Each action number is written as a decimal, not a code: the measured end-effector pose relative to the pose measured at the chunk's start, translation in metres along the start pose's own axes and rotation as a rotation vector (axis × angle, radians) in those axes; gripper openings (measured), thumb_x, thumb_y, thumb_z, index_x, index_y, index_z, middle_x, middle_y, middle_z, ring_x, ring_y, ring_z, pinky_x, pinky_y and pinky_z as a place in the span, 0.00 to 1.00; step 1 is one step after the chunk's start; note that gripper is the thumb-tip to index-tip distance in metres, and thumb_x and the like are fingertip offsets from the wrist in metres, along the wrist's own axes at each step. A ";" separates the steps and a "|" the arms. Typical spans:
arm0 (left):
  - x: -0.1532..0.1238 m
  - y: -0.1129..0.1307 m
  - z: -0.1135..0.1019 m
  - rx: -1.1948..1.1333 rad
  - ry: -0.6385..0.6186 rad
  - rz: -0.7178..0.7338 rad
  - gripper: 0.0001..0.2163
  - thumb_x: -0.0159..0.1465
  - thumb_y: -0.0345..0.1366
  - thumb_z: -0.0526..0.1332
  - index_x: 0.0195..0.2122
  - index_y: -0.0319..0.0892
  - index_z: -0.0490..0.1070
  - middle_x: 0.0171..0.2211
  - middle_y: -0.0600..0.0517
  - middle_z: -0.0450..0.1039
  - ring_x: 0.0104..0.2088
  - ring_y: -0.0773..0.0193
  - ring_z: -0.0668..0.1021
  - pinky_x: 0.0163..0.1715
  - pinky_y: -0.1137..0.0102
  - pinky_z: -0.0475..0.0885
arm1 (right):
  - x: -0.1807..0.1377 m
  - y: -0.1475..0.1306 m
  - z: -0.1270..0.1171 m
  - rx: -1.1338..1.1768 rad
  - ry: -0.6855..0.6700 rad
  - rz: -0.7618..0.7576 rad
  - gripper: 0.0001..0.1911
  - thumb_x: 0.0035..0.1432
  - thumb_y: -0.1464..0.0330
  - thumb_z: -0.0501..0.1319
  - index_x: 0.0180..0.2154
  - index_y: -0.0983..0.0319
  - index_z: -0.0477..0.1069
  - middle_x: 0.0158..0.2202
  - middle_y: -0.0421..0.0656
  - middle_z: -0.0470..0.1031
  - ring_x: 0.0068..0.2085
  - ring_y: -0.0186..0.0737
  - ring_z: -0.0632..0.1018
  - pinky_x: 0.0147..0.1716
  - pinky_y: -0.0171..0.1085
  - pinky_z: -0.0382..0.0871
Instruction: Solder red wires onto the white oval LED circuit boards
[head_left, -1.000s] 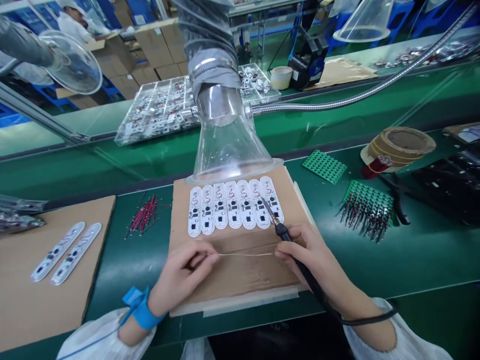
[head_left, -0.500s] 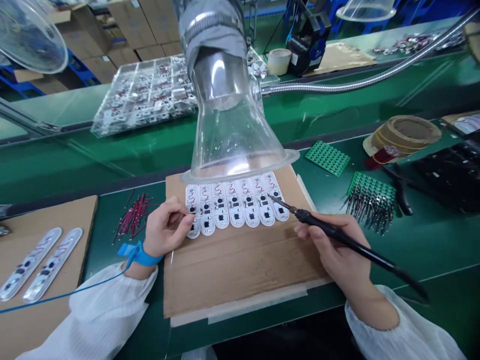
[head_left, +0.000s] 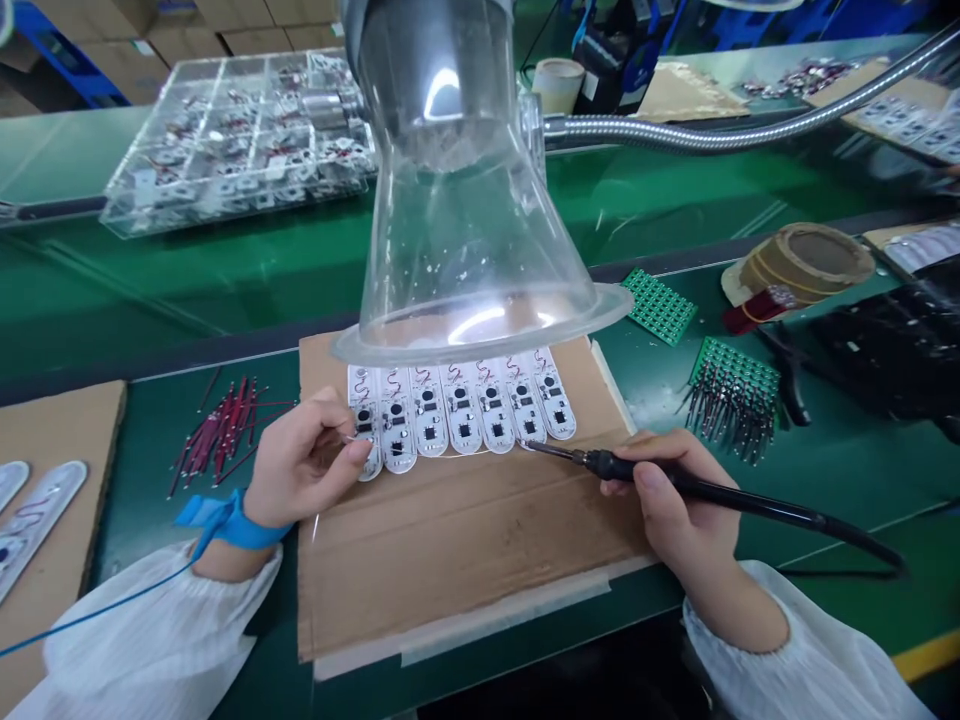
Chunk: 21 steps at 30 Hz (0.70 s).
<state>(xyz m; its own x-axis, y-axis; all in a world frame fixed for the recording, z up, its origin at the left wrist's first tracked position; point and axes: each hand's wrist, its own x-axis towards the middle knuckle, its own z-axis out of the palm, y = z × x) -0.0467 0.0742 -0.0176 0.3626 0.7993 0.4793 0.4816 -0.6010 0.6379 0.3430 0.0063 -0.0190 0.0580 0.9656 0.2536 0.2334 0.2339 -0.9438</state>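
A: Quick check, what've I got hands-wise?

B: On my end: left hand (LH) (head_left: 304, 460), thumb + fingertips pinching thin wire (head_left: 459, 456), which shows along near edge of the board row. Right hand (RH) (head_left: 679, 505) has fingers wrapped pen-style round black soldering iron (head_left: 613, 466). Tip's at near end of 2nd-from-R board; can't tell if touching.

A: Boards?

B: I see seven white strip boards (head_left: 463, 425), side by side betw. & a bit fwd of both hands, flat on brown cardboard (head_left: 465, 570). Clear hood (head_left: 465, 240) hangs fwd of the hands, overlaps their far ends in my view.

A: Surface?

B: Dk green bench (head_left: 840, 470). Red wires (head_left: 221, 432) heaped just L of LH; side cardboard (head_left: 82, 425) w/ loose strips (head_left: 37, 510) further L. Fwd-R of RH: green panel (head_left: 660, 306), dark-leaded panel (head_left: 735, 395), brown drum (head_left: 814, 262).

A: Room?

B: Well beyond LH I've clear compartment tray (head_left: 240, 130), lots of small parts, cartons (head_left: 202, 42) behind. Bendy metal tube (head_left: 697, 138) runs R, far side of RH.
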 end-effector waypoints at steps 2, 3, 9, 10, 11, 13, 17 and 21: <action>0.000 0.000 -0.001 -0.020 0.002 -0.004 0.10 0.71 0.40 0.64 0.34 0.47 0.65 0.24 0.56 0.62 0.22 0.65 0.66 0.23 0.67 0.60 | -0.001 0.001 -0.001 -0.011 -0.004 0.004 0.05 0.71 0.63 0.67 0.44 0.57 0.79 0.32 0.43 0.81 0.29 0.40 0.83 0.27 0.37 0.79; 0.000 0.000 -0.001 -0.031 0.007 -0.005 0.11 0.72 0.41 0.63 0.34 0.47 0.65 0.24 0.56 0.62 0.23 0.65 0.66 0.23 0.67 0.60 | -0.001 0.001 -0.001 -0.014 -0.002 0.003 0.05 0.71 0.63 0.67 0.44 0.57 0.79 0.33 0.43 0.82 0.29 0.41 0.83 0.27 0.37 0.79; 0.001 -0.002 -0.005 -0.040 -0.008 0.074 0.13 0.75 0.40 0.59 0.31 0.46 0.64 0.24 0.54 0.61 0.24 0.64 0.66 0.24 0.66 0.61 | -0.002 0.002 -0.001 0.030 0.016 0.008 0.05 0.72 0.63 0.66 0.44 0.56 0.79 0.33 0.42 0.81 0.28 0.40 0.82 0.27 0.37 0.78; 0.001 -0.002 -0.005 -0.042 -0.008 0.077 0.13 0.75 0.39 0.59 0.31 0.46 0.64 0.23 0.54 0.61 0.24 0.63 0.66 0.24 0.65 0.61 | -0.001 0.002 -0.001 0.031 0.015 0.009 0.05 0.72 0.64 0.66 0.44 0.56 0.79 0.33 0.42 0.81 0.29 0.40 0.82 0.27 0.37 0.78; 0.001 -0.003 -0.005 -0.044 -0.006 0.070 0.13 0.75 0.38 0.59 0.31 0.46 0.64 0.23 0.54 0.62 0.24 0.63 0.66 0.25 0.65 0.62 | -0.001 0.002 -0.001 0.029 0.012 0.007 0.04 0.72 0.64 0.66 0.44 0.56 0.79 0.33 0.43 0.81 0.29 0.40 0.82 0.26 0.37 0.78; 0.002 -0.002 -0.006 -0.047 -0.002 0.053 0.12 0.74 0.36 0.59 0.31 0.46 0.65 0.23 0.54 0.62 0.24 0.63 0.66 0.25 0.65 0.62 | -0.001 0.002 -0.001 0.016 0.001 0.001 0.04 0.71 0.65 0.66 0.44 0.57 0.79 0.33 0.42 0.81 0.29 0.39 0.82 0.26 0.36 0.78; 0.004 0.001 -0.005 -0.030 0.001 0.062 0.11 0.73 0.34 0.60 0.31 0.45 0.65 0.24 0.55 0.62 0.23 0.65 0.66 0.24 0.66 0.61 | -0.001 0.002 -0.002 -0.007 -0.027 -0.009 0.03 0.71 0.66 0.67 0.45 0.57 0.79 0.34 0.41 0.81 0.29 0.37 0.83 0.28 0.33 0.79; 0.005 0.003 -0.003 -0.014 -0.003 0.037 0.11 0.72 0.32 0.61 0.31 0.45 0.65 0.24 0.56 0.62 0.24 0.65 0.67 0.25 0.66 0.62 | -0.002 0.002 -0.003 -0.024 -0.052 -0.010 0.04 0.71 0.68 0.67 0.46 0.57 0.79 0.35 0.41 0.82 0.30 0.35 0.83 0.29 0.31 0.79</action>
<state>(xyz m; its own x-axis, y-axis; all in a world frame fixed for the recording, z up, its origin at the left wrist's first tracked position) -0.0462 0.0763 -0.0119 0.3822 0.7768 0.5005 0.4571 -0.6297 0.6282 0.3465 0.0044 -0.0206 0.0048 0.9681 0.2505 0.2569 0.2409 -0.9359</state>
